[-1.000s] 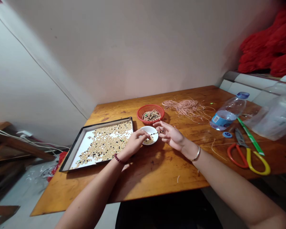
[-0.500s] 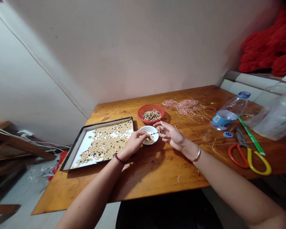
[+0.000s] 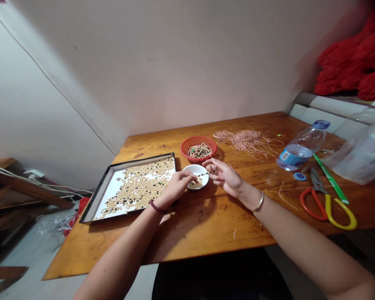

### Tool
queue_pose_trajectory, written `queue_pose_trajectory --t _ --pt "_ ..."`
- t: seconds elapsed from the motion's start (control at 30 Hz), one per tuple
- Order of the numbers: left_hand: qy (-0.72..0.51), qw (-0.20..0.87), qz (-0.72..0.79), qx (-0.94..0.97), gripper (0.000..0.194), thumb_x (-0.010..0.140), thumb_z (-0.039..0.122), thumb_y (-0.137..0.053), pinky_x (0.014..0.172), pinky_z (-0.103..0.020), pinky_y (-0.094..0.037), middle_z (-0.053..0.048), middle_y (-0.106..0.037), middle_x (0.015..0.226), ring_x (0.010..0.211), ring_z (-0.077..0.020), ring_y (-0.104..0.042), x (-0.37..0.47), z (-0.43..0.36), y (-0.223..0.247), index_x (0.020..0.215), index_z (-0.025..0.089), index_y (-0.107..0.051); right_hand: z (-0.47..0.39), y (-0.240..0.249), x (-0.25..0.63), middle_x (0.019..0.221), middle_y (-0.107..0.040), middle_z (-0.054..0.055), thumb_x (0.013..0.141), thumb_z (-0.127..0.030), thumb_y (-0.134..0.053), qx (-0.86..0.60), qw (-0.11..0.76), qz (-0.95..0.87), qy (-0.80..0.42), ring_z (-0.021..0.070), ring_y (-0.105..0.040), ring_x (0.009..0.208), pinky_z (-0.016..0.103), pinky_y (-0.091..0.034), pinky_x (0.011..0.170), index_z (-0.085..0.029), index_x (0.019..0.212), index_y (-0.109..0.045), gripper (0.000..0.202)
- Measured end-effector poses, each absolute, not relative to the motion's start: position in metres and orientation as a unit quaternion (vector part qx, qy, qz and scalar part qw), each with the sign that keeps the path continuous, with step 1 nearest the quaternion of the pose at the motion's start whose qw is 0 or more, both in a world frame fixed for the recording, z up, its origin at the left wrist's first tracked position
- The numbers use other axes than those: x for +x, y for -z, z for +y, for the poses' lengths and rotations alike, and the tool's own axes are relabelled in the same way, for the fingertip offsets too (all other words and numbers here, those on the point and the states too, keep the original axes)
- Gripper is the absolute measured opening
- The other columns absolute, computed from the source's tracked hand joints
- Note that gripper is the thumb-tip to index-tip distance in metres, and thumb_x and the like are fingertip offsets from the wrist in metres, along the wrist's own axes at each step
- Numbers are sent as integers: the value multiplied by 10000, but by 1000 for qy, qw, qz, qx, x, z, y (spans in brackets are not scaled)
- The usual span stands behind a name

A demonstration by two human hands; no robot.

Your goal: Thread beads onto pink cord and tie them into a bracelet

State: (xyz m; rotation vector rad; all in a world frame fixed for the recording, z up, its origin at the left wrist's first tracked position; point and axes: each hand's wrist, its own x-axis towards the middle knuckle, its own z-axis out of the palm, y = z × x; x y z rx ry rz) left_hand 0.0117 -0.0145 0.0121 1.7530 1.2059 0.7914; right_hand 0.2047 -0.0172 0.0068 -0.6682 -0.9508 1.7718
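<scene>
Over the white bowl (image 3: 203,169), the fingers of my left hand (image 3: 178,186) are pinched at one end of a short string of dark and pale beads (image 3: 203,174). My right hand (image 3: 225,176) grips the other end, its thumb and index finger closed and the remaining fingers loosely curled. Loose pale beads (image 3: 197,183) lie in the bottom of the bowl. Exactly what sits between my left fingertips is too small to see. Left of the bowl is a black-edged tray (image 3: 104,185) with many cream, black and a few green beads.
Behind the bowl stands a red basket (image 3: 183,153) of beaded strands. A pink cord tangle (image 3: 240,139) lies further right. Toward the right edge are a water bottle (image 3: 300,150), its blue cap (image 3: 299,176), scissors (image 3: 318,191), a green strip (image 3: 331,179) and a large plastic jug (image 3: 362,154).
Both hands stay almost in place over the bowl; the fingers of my right hand have shifted slightly. The whole view has moved a few pixels.
</scene>
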Motion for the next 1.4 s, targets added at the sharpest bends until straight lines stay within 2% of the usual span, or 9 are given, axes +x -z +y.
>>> queue_pose_trajectory --t 0.17,0.37,0.67,0.8,0.97,1.17,1.4 --pt "-310 427 483 698 260 795 338 -526 649 -250 -410 -57 -647 791 715 -157 -551 12 -15 -14 709 131 -658 -17 -6 204 672 -432 -47 828 -417 -558 -279 492 -393 -725 19 -140 416 184 -61 384 -181 907 -634 260" --pt "-300 420 472 715 319 822 422 -534 716 -265 -419 -58 -655 839 776 -172 -561 10 -15 -13 751 143 -670 -16 -6 204 658 -436 -50 819 -418 -571 -280 496 -379 -730 18 -140 415 186 -53 386 -180 903 -634 260" --pt "-288 404 462 735 369 835 478 -516 705 -259 -412 -61 -648 873 771 -164 -549 10 -14 -12 772 148 -669 -15 -1 202 689 -480 -41 788 -438 -585 -300 490 -365 -732 19 -153 409 195 -60 384 -187 910 -634 284" --pt "-288 441 469 710 361 825 475 -529 637 -241 -400 -56 -640 841 726 -150 -534 10 -15 -15 787 142 -665 -13 -2 202 632 -435 -55 769 -413 -585 -312 514 -330 -727 16 -127 398 193 -42 379 -171 853 -628 261" --pt "-295 480 469 680 388 801 494 -546 540 -220 -345 -52 -628 748 621 -123 -491 9 -15 -19 799 125 -667 -11 -1 202 572 -352 -75 717 -370 -611 -353 562 -314 -679 22 -137 396 192 -52 357 -162 792 -616 221" --pt "-302 484 474 671 392 791 509 -555 550 -227 -336 -40 -632 746 611 -119 -491 9 -14 -19 796 134 -670 -12 1 199 534 -348 -83 655 -319 -684 -409 596 -359 -591 27 -224 400 172 -114 349 -184 724 -561 195" --pt "-315 478 473 670 373 801 485 -567 605 -238 -367 -53 -657 789 667 -137 -531 10 -14 -19 808 127 -671 -9 6 198 457 -317 -85 686 -373 -679 -456 581 -391 -549 45 -223 397 188 -135 359 -195 647 -512 247"
